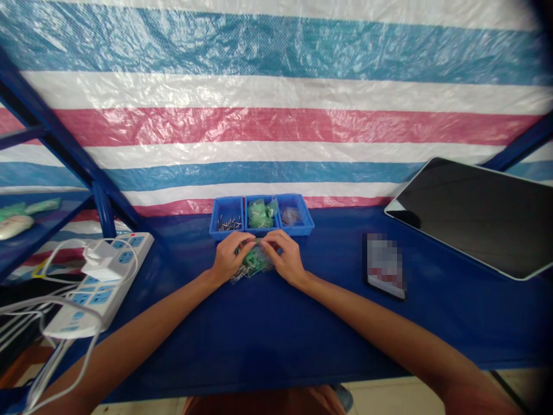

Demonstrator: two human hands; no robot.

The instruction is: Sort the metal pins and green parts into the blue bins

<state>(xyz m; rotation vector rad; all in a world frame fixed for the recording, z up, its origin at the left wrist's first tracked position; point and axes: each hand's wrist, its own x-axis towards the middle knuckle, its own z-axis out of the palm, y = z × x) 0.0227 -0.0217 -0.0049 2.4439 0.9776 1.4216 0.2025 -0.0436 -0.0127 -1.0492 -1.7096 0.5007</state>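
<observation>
My left hand (232, 253) and my right hand (286, 255) meet over the blue table, just in front of three joined blue bins (261, 231). Thumbs and fingers of both are pinched together at a small clear plastic bag, its edge between them. Beneath and between the hands lie clear bags with green and metal pieces (252, 262). The left bin holds thin metal pins (228, 223), the middle one green packets (260, 214), and the right one small clear bags (291, 216).
A white power strip (116, 294) with a plugged-in charger and cables lies at the left. To the right are a phone with a blurred screen (385, 268) and a large dark-screened device (479, 216). Striped sheeting (276, 127) hangs behind the table (259, 334).
</observation>
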